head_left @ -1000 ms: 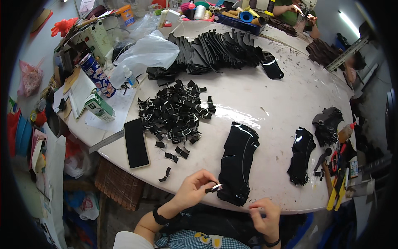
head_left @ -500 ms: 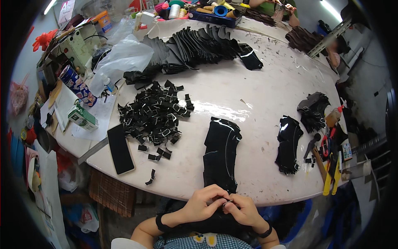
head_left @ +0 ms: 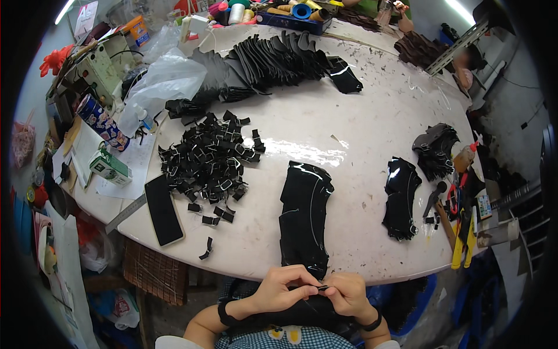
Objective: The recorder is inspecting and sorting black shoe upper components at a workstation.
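At the table's near edge, my left hand (head_left: 283, 289) and my right hand (head_left: 347, 292) meet fingertip to fingertip. Thumbs and forefingers of both pinch a small black strap piece (head_left: 323, 287); most of it is hidden by the fingers. Just beyond them lies a stack of black, curved leather-like panels (head_left: 304, 215), a pale line running along its top piece. To the left is a heap of short black buckle straps (head_left: 206, 157) with silver-coloured buckles, a few lying loose in front, including one strap (head_left: 206, 248) near the edge.
A phone (head_left: 164, 209) and metal ruler (head_left: 125, 216) lie left. Black panels fan out in a long row (head_left: 273, 61) at the back. On the right are smaller black stacks (head_left: 401, 198), a hammer (head_left: 435, 198) and yellow-handled pliers (head_left: 463, 247). Another person's hand (head_left: 405, 22) shows at the far side.
My left fingers have straightened, and the small black strap piece now shows more between the fingertips. The right hand has turned slightly. The whole view has shifted a little.
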Motion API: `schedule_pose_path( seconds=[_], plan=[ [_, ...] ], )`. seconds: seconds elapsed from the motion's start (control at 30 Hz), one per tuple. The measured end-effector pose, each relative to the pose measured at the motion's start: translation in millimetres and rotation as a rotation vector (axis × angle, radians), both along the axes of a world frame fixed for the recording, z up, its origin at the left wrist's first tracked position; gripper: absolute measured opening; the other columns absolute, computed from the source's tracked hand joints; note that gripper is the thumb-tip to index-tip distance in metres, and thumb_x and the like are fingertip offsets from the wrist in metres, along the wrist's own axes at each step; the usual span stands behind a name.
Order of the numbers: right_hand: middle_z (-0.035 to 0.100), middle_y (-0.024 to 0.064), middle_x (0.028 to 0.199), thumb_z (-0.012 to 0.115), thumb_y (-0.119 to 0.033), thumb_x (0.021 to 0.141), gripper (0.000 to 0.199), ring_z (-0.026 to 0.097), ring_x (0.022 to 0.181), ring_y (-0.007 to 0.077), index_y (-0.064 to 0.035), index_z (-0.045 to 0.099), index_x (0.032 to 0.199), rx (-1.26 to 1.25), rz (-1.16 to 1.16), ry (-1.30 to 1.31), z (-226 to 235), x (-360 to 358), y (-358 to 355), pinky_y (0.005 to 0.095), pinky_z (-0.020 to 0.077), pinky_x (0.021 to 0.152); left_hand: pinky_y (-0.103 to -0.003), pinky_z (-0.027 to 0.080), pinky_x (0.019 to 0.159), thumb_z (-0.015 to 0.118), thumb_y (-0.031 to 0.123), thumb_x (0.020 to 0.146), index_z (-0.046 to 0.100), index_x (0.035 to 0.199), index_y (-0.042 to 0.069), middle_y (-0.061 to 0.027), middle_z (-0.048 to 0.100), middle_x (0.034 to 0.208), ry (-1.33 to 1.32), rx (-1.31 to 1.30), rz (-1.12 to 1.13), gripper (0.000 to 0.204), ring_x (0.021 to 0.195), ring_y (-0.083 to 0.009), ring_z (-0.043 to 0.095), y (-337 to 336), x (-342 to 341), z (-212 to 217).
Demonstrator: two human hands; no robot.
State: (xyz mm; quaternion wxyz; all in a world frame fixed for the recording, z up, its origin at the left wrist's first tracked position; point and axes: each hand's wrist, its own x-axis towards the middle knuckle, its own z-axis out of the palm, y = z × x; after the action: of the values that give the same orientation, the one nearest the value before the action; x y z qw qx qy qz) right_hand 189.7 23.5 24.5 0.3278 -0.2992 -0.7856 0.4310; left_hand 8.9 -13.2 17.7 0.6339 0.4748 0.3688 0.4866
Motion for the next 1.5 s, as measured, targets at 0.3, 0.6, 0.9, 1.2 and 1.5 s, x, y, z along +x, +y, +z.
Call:
schedule_pose_path(
  seconds=[0.3,0.6,0.9,1.2,1.5],
  plan=[
    [0.054,0.0078,0.064,0.066,-0.009,0.074,0.011,0.053,0.050,0.0190,-0.0021,0.057,0.075,-0.057,0.016,-0.062,7,1,0,0.0281,0.0396,0.045,-0.021,0.047,0.058,0.058,0.007,0.083,0.059,0.087,-0.001,-0.0045,0.059,0.076,0.053,-0.103,-0.107,0.009,0.066,-0.0084,0.057,0,-3,-1],
    [0.052,0.0065,0.061,0.061,-0.003,0.075,0.008,0.048,0.047,0.0134,-0.0014,0.055,0.071,-0.117,-0.150,0.043,5,7,-2,0.0243,0.0374,0.044,-0.033,0.042,0.069,0.068,0.017,0.072,0.055,0.099,-0.002,-0.0091,0.054,0.089,1.098,0.393,0.668,0.035,0.079,-0.0255,0.051,50,-22,-5],
    [0.054,0.0073,0.067,0.060,-0.004,0.076,0.007,0.049,0.051,0.0133,-0.0008,0.055,0.072,-0.093,-0.220,-0.002,3,5,0,0.0234,0.0386,0.047,-0.035,0.040,0.064,0.066,0.007,0.072,0.048,0.083,0.001,-0.0120,0.053,0.082,1.050,0.468,0.596,0.022,0.074,-0.0285,0.050,50,-16,-23],
    [0.055,0.0120,0.092,0.059,-0.007,0.078,0.006,0.056,0.070,0.0190,-0.0012,0.057,0.076,-0.048,-0.284,0.032,2,0,5,0.0283,0.0440,0.064,-0.020,0.032,0.041,0.052,0.006,0.086,0.032,0.092,0.004,-0.0012,0.047,0.058,0.094,-0.014,0.518,0.021,0.048,-0.0048,0.043,41,-14,-30],
    [0.059,0.0129,0.080,0.057,-0.006,0.080,0.005,0.058,0.072,0.0197,-0.0014,0.057,0.078,-0.247,-0.282,0.049,-4,-4,-2,0.0298,0.0457,0.067,-0.015,0.041,0.050,0.054,0.008,0.086,0.033,0.105,0.003,-0.0031,0.055,0.069,-0.307,-0.280,0.419,0.029,0.060,-0.0040,0.051,38,-5,-24]
  ],
)
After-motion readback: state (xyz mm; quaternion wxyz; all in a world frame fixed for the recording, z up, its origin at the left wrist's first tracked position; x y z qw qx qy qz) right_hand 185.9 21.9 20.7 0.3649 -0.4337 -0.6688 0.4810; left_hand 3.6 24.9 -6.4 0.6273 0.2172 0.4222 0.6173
